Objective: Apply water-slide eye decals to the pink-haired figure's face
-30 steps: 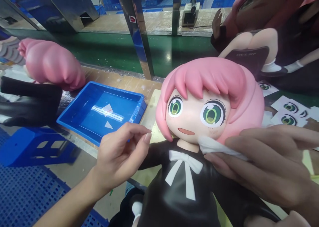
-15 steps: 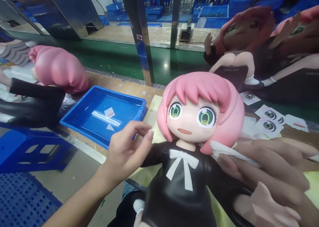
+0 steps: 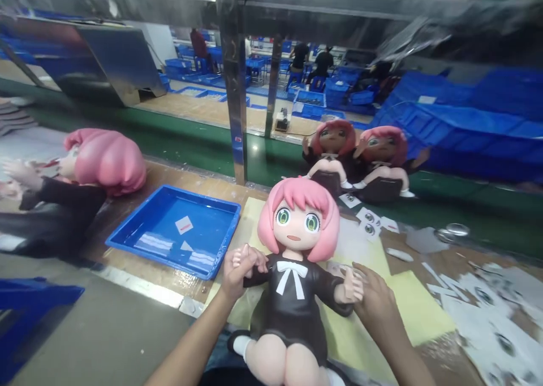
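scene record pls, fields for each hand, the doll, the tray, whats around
left hand: closed on one arm of the pink-haired plastic doll in a black dress
right hand: closed on its other arm
doll pose: upright, facing the camera, yellow mat behind it
blue plastic tray: left of the doll, paper slips inside
behind: two similar seated dolls
far left: another doll lying down

The doll [image 3: 297,273] sits on a mat [image 3: 416,312] on the bench [image 3: 190,183]. The tray [image 3: 161,260] lies to its left, and another doll [image 3: 85,177] lies left of that. Two more dolls [image 3: 333,143] sit behind.
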Demonstrator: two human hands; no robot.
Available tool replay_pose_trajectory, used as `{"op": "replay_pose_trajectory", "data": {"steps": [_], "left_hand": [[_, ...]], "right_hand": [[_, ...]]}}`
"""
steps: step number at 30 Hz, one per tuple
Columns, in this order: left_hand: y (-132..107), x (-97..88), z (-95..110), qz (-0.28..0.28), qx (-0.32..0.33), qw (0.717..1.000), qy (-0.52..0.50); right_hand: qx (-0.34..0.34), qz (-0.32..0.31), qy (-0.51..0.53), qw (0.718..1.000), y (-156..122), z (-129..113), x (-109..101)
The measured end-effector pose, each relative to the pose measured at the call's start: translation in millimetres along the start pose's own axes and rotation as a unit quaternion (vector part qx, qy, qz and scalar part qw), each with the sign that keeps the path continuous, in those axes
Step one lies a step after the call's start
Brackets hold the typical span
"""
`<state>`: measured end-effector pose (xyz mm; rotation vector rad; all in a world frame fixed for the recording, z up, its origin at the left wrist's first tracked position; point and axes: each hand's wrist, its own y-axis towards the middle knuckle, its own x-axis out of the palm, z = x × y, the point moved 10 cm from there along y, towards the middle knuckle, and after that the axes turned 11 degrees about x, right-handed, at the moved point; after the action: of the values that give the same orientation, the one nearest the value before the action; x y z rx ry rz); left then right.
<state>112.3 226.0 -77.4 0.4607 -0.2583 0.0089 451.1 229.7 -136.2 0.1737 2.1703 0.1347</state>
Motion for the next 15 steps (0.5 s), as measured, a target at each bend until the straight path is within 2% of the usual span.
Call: {"op": "replay_pose_trajectory", "data": {"steps": [3, 5, 8, 11, 13, 15], "left_hand": [[12.0, 11.7, 31.6, -0.047, -0.017, 0.999, 0.002], [23.6, 12.4, 58.6, -0.085, -0.026, 0.996, -0.002], [48.6, 3.9, 103.8, -0.147, -0.030, 0.988, -0.027], [75.6, -1.9, 145.7, -0.219, -0.038, 0.972, -0.070], [87.7, 2.1, 169.9, -0.264, -0.045, 0.959, -0.095], [92.4, 12.3, 191.7, -0.297, -0.051, 0.946, -0.116]], "right_hand": [[0.083, 0.019, 0.100, 0.991, -25.6, -28.7, -32.7], [0.134, 0.032, 0.178, 0.974, -52.6, -57.7, -44.9], [0.173, 0.069, 0.272, 0.944, -98.7, -120.9, -51.0], [0.169, 0.129, 0.317, 0.924, -137.9, -195.1, -61.4], [0.167, 0.170, 0.316, 0.918, -158.9, -237.4, -76.7], [0.178, 0.208, 0.295, 0.916, -178.2, -268.3, -96.5]]}}
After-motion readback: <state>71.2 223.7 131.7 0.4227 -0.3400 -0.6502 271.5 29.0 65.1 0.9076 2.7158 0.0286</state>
